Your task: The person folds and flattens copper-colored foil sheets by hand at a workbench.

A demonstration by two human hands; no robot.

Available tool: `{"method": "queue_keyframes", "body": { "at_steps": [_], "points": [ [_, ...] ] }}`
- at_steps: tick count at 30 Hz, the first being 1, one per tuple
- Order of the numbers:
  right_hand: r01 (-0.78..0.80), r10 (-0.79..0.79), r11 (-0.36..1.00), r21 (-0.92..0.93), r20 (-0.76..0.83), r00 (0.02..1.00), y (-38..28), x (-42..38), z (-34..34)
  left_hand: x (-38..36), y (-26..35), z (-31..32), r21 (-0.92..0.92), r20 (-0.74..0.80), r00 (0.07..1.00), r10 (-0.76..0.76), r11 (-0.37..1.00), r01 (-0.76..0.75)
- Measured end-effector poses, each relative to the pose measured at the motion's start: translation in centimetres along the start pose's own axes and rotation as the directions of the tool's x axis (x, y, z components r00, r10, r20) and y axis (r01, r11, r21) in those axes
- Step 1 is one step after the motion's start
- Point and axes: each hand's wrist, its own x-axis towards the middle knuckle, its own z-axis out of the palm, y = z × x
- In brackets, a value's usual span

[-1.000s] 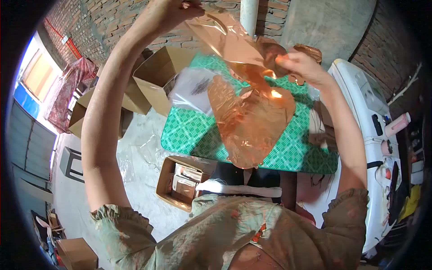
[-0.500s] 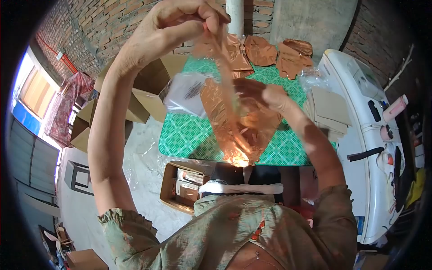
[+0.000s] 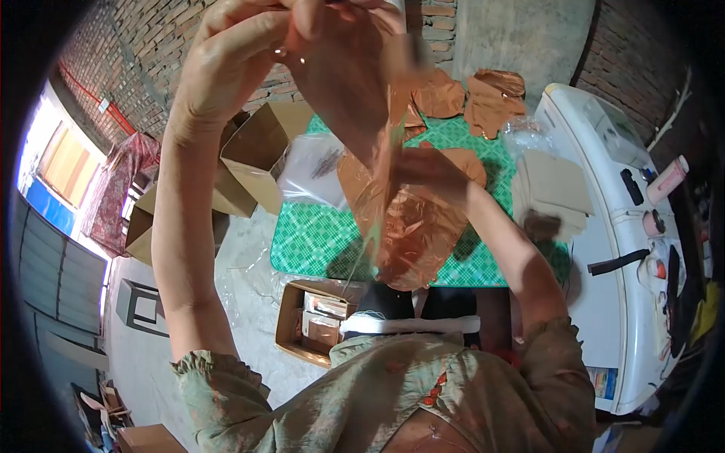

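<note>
My left hand [image 3: 226,57] is raised at the top left, its thumb and fingers pinched on the upper edge of a thin copper-coloured foil piece [image 3: 340,83]. That piece hangs down, blurred at its right edge, in front of more copper foil [image 3: 423,234] spread flat over the table's front edge. My right hand [image 3: 434,172] reaches in from the right, low over the spread foil. Its fingers are in shadow and hidden behind the hanging piece.
The table [image 3: 310,241] has a green checked cover. Crumpled copper foil pieces [image 3: 495,102] lie at its back. Clear plastic bags [image 3: 313,170] lie left, brown paper or card pieces [image 3: 555,185] right. Cardboard boxes [image 3: 260,143] stand left; a small box [image 3: 291,325] sits below; a white appliance [image 3: 604,249] stands right.
My left hand has moved up and to the left. The foil it holds is now spread wider, where before it hung as a narrow blurred strip. My right forearm is slightly lower.
</note>
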Motion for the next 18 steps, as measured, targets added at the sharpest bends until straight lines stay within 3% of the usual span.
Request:
{"method": "queue_keyframes", "body": {
  "at_steps": [1, 3, 5, 7, 9, 14, 18],
  "points": [
    [-0.070, 0.070, 0.998, 0.008, -0.020, 0.997, 0.3, -0.2, -0.4, -0.8, 0.0, -1.1, 0.034, -0.023, 1.000, -0.019, 0.999, 0.020],
    [-0.028, 0.006, 0.990, -0.135, -0.164, 0.986, 0.1, -1.1, -0.9, -2.5, -0.1, -3.4, 0.099, -0.068, 0.996, -0.058, 0.993, 0.065],
    [0.124, -0.075, 0.977, 0.173, -0.264, 0.962, 0.2, -4.0, -2.0, -4.8, -0.2, -4.6, 0.223, -0.126, 0.985, -0.115, 0.964, 0.141],
    [0.115, -0.062, 0.980, 0.163, -0.302, 0.951, 0.5, -5.3, -4.9, -7.0, -0.6, -4.3, 0.342, -0.240, 0.953, -0.183, 0.903, 0.259],
    [0.105, -0.063, 0.988, 0.112, -0.329, 0.942, 0.2, -6.4, -6.9, -10.4, -0.3, -5.4, 0.333, -0.268, 0.888, -0.374, 0.829, 0.450],
    [0.062, -0.055, 0.998, 0.006, -0.379, 0.924, -3.3, -8.9, -8.8, -17.7, -2.3, -4.8, 0.119, -0.422, 0.715, -0.557, 0.748, 0.653],
    [0.013, -0.023, 0.999, -0.030, -0.366, 0.931, -5.0, -9.1, -10.9, -20.5, -3.5, -1.5, 0.053, -0.435, 0.699, -0.568, 0.758, 0.650]
  ]
}}
